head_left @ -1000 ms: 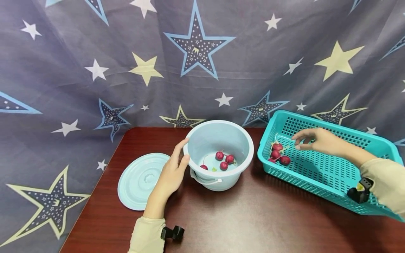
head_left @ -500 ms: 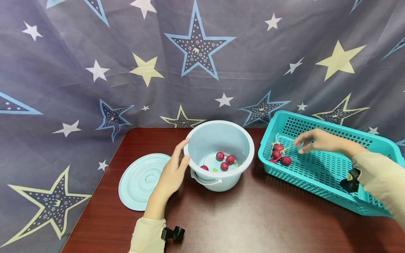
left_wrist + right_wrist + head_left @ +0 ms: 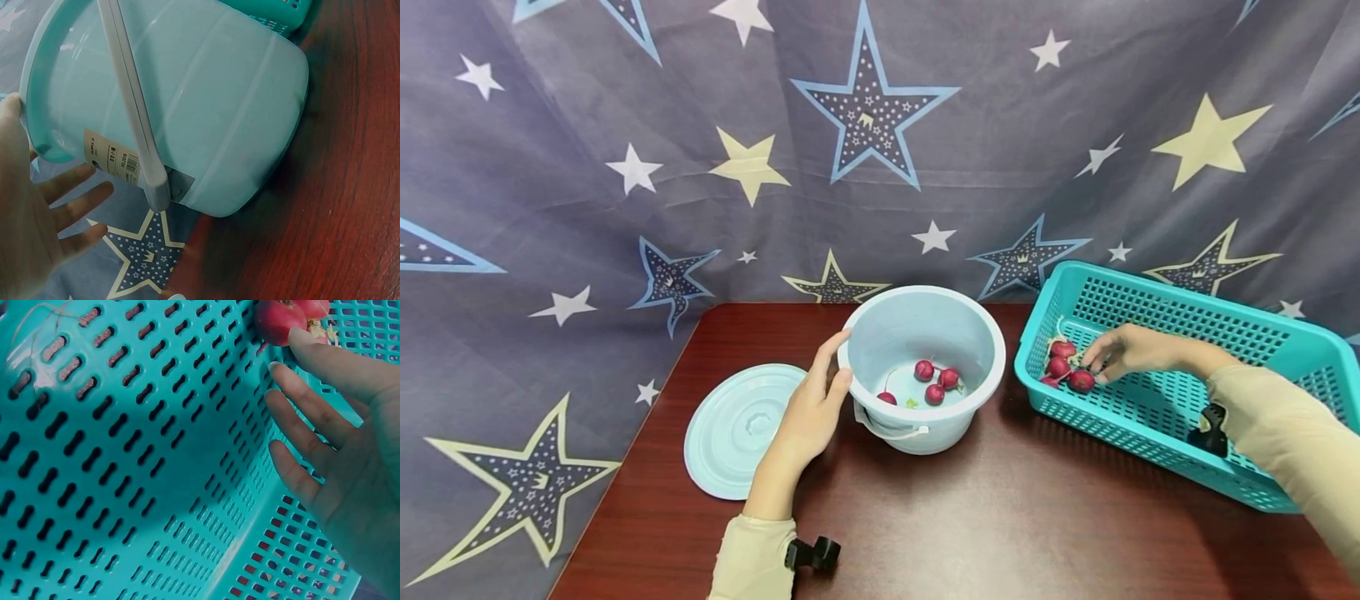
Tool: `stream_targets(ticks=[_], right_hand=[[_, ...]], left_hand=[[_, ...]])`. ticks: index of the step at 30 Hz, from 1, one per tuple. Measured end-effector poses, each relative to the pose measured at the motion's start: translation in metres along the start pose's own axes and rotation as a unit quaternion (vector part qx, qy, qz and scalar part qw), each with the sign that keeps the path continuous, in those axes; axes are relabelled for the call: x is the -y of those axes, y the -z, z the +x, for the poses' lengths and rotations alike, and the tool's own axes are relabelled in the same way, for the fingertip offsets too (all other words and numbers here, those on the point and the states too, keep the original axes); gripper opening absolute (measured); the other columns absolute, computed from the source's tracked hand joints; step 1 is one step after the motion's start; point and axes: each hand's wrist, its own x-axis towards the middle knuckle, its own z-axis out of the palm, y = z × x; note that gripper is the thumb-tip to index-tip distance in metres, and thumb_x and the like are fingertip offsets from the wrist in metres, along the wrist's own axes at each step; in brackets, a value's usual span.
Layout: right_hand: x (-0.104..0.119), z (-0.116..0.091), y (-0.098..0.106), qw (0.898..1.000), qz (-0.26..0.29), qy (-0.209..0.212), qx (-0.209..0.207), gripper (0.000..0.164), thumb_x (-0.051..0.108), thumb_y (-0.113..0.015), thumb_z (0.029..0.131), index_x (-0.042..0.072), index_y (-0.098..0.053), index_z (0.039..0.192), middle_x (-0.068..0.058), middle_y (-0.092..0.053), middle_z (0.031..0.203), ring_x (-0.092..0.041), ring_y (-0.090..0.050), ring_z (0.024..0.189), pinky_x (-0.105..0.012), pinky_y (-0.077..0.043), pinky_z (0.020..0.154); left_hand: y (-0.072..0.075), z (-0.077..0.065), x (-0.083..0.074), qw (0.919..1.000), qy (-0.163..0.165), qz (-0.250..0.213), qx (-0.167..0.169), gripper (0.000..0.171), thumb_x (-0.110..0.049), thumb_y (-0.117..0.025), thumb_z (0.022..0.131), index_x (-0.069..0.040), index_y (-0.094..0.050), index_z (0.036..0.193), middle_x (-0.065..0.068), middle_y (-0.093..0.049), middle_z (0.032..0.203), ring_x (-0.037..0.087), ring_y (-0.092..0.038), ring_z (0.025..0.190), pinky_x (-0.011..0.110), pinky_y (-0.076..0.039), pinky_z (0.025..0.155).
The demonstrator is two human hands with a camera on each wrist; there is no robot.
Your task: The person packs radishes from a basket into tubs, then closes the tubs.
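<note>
A light blue bucket (image 3: 917, 429) with a white handle stands on the table with several radishes (image 3: 934, 394) inside. My left hand (image 3: 805, 412) rests at the left side of its rim; in the left wrist view the remaining fingers (image 3: 78, 206) are spread beside the bucket wall. My right hand (image 3: 1138, 348) is inside the turquoise basket (image 3: 1112, 429), fingers reaching down to a red radish (image 3: 1081, 382) in a small cluster at its left end. In the right wrist view the thumb tip overlaps a radish (image 3: 275, 322), while the other fingers are extended below it.
A round light blue lid (image 3: 737, 442) lies on the dark red wooden table (image 3: 970, 525), left of the bucket. Behind the table hangs a grey cloth (image 3: 985, 167) with stars. The basket's raised walls surround my right hand.
My right hand has moved left and down inside the basket, from above its floor to the nearest radish. My left hand stays at the bucket rim.
</note>
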Motion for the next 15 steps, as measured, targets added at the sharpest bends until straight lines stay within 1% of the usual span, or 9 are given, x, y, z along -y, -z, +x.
stream_targets(ticks=[3,9,11,15], right_hand=[[-0.0018,0.0025,-0.0007,1.000,0.001,-0.003,0.005,0.035,0.005,-0.076,0.085,-0.007,-0.065,0.116,-0.012,-0.066,0.104,-0.023,-0.064,0.095,-0.030,-0.054,0.081],[-0.0061,0.0056,-0.0023,1.000,0.007,0.011,0.009,0.037,0.002,-0.076,0.084,-0.009,-0.064,0.118,-0.013,-0.066,0.102,-0.022,-0.064,0.094,-0.030,-0.055,0.080],[-0.0069,0.0061,-0.0035,1.000,0.013,0.012,0.014,0.039,0.002,-0.076,0.084,-0.009,-0.064,0.119,-0.013,-0.066,0.101,-0.022,-0.064,0.093,-0.030,-0.055,0.080],[-0.0065,0.0073,-0.0069,1.000,0.004,0.009,0.020,0.042,0.004,-0.078,0.083,-0.010,-0.063,0.119,-0.011,-0.065,0.098,-0.020,-0.063,0.090,-0.029,-0.054,0.080]], left_hand=[[0.0004,0.0000,0.0004,1.0000,-0.003,-0.003,0.000,0.049,-0.038,-0.044,0.106,-0.042,-0.029,0.153,0.004,-0.042,0.151,0.026,-0.054,0.125,0.055,-0.041,0.101],[0.0007,0.0006,0.0015,1.0000,-0.006,-0.003,0.000,0.049,-0.034,-0.045,0.106,-0.042,-0.029,0.152,0.003,-0.043,0.151,0.025,-0.053,0.127,0.055,-0.040,0.102],[0.0005,0.0009,0.0022,1.0000,-0.005,-0.001,0.000,0.049,-0.034,-0.045,0.106,-0.044,-0.029,0.152,0.002,-0.042,0.151,0.024,-0.052,0.127,0.054,-0.040,0.102],[0.0004,0.0010,0.0031,1.0000,-0.001,0.003,0.002,0.048,-0.037,-0.044,0.106,-0.047,-0.028,0.151,0.001,-0.042,0.151,0.023,-0.052,0.128,0.054,-0.040,0.103]])
